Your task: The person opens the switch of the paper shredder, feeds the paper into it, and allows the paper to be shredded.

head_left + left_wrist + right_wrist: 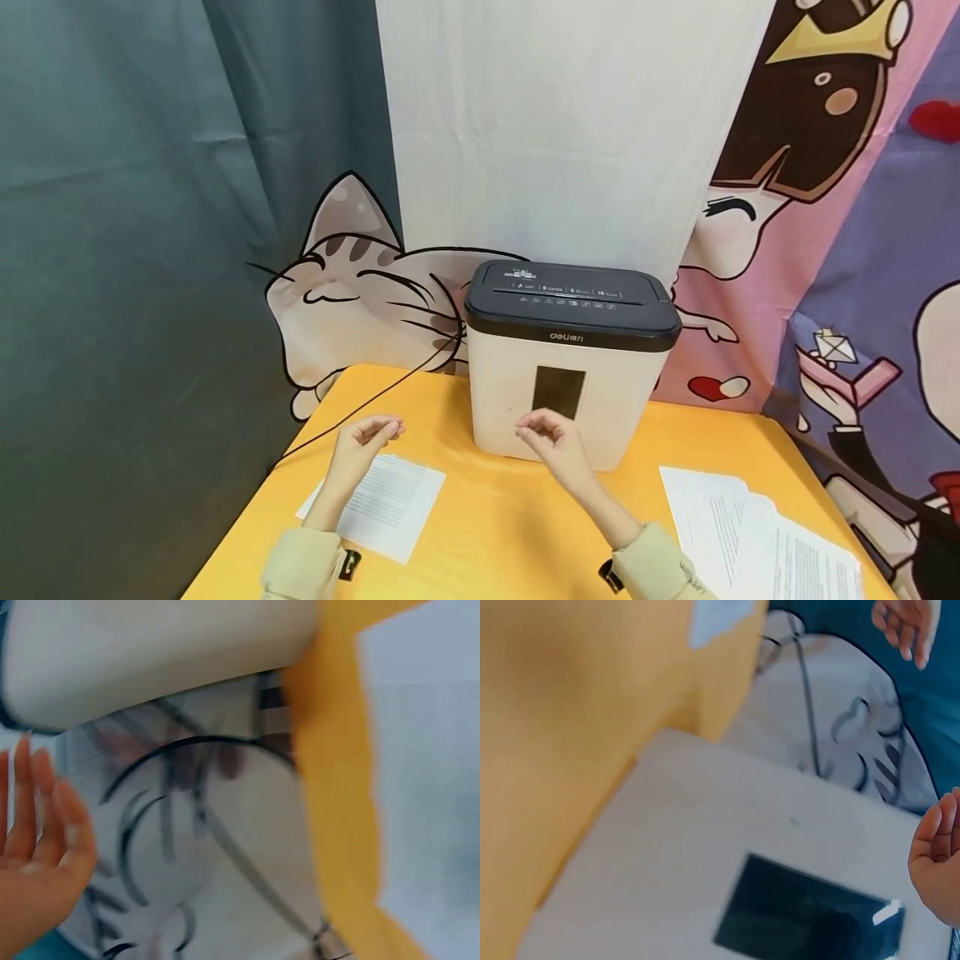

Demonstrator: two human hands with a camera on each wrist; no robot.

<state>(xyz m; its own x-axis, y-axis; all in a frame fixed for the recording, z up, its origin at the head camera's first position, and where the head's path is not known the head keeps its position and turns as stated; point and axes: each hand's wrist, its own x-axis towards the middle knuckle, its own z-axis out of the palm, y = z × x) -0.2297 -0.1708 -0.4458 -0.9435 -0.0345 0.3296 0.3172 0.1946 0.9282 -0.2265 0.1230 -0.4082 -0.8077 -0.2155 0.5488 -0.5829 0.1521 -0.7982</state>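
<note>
A white paper shredder (495, 392) with a dark blue top stands at the back of the yellow table (480, 533). My left hand (362, 442) hovers over the near part of a printed sheet (397, 500), its fingers loosely bent and holding nothing. In the left wrist view the fingers of that hand (45, 847) are spread a little. The right hand (555, 446) is raised before the shredder's front window (558, 387), fingers relaxed and nothing between them. Both hands also appear in the right wrist view, the right hand (937, 859) near the shredder's dark window (810, 911).
Several overlapping printed sheets (787, 542) lie at the table's right. A black cord (367, 408) runs from behind the shredder across the table's left edge. Cartoon-printed cloth (352, 308) and a grey-green curtain (135, 250) hang behind and beside the table.
</note>
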